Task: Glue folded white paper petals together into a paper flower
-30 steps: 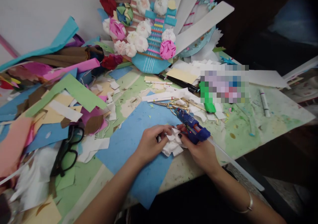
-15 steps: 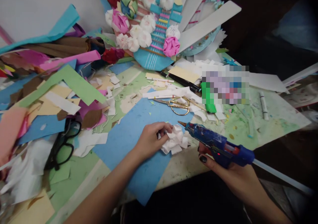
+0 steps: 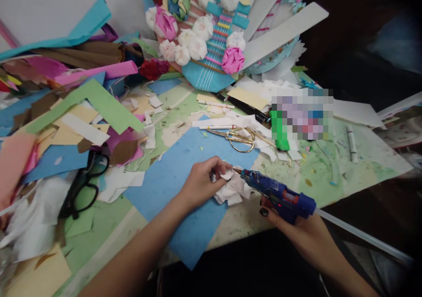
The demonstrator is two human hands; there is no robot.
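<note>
A white paper flower [image 3: 233, 189] lies on a blue paper sheet [image 3: 184, 187] near the table's front edge. My left hand [image 3: 201, 183] is closed on the flower's left side, pinching a petal. My right hand [image 3: 296, 229] grips a blue glue gun [image 3: 280, 196] by its handle. The gun's nozzle points left and touches the top of the flower, right beside my left fingertips. A clear glue stick juts from the gun's back toward the right.
Gold scissors [image 3: 235, 138] and a green marker [image 3: 279, 132] lie behind the flower. Black glasses [image 3: 84, 183] rest at the left among heaped coloured paper scraps [image 3: 66, 117]. A paper-flower display [image 3: 204, 38] stands at the back. A white pen [image 3: 351, 138] lies at the right.
My right hand lifted the glue gun off the flower and drew it back right, then brought the nozzle in to the flower's top. My left hand stayed on the flower.
</note>
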